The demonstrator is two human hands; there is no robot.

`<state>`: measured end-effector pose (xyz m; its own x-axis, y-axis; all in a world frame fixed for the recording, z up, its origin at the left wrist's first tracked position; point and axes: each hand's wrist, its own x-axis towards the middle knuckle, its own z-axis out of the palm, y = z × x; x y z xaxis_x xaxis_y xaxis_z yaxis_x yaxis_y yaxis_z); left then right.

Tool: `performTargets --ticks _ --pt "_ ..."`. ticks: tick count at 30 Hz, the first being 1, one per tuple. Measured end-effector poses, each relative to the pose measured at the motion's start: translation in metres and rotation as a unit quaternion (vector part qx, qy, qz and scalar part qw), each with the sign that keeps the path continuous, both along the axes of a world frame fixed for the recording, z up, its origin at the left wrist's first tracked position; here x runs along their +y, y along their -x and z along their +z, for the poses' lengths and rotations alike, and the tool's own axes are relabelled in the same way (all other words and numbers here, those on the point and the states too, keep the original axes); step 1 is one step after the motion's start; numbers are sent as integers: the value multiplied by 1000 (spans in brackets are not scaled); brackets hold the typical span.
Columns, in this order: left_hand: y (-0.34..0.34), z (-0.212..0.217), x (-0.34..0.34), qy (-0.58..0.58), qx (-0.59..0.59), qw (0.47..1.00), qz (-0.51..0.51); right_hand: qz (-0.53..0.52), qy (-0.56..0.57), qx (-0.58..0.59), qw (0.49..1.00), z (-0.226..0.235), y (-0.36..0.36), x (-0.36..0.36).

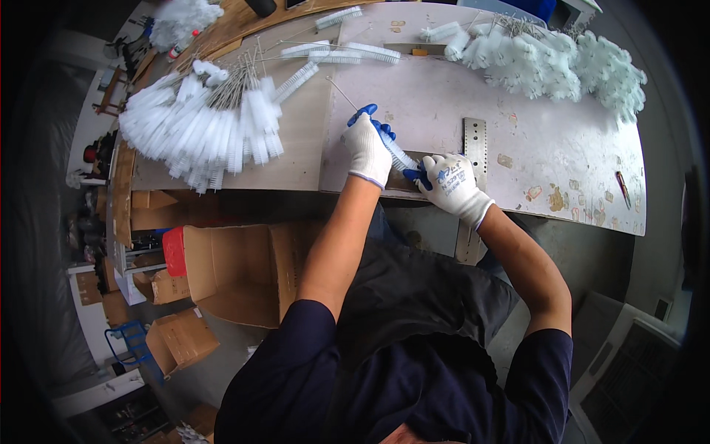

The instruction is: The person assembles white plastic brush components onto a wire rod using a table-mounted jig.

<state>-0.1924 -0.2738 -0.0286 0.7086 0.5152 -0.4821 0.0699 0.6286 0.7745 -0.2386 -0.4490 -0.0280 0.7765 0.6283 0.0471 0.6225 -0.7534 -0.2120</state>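
Note:
At the front edge of the table, both my hands wear white gloves with blue-coated fingers. My left hand (367,150) is closed round a wire-handled bottle brush (400,156), its thin wire sticking out to the upper left. My right hand (452,183) has its fingers closed at the lower end of the white bristles; the very tip is hidden. Just beyond my right hand lies a perforated metal strip (475,140). To the left, a big fanned heap of white bottle brushes (214,129) rests on the table, wires pointing inward. Several loose brushes (355,55) lie at the far middle.
More brushes (529,63) are piled at the far right of the worn table (414,89). A pen (623,189) lies near its right edge. Below the left side stand an open cardboard box (233,270) and a smaller carton (181,339). A white bristly pile (181,22) sits far left.

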Motion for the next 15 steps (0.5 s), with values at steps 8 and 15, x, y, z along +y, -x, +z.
performTargets --ticks 8,15 --pt "-55 11 -68 -200 54 941 -268 16 -93 -28 995 -6 -5 -2" --pt "-49 -3 -15 -279 15 904 -325 -35 -73 -6 997 -2 1 9"
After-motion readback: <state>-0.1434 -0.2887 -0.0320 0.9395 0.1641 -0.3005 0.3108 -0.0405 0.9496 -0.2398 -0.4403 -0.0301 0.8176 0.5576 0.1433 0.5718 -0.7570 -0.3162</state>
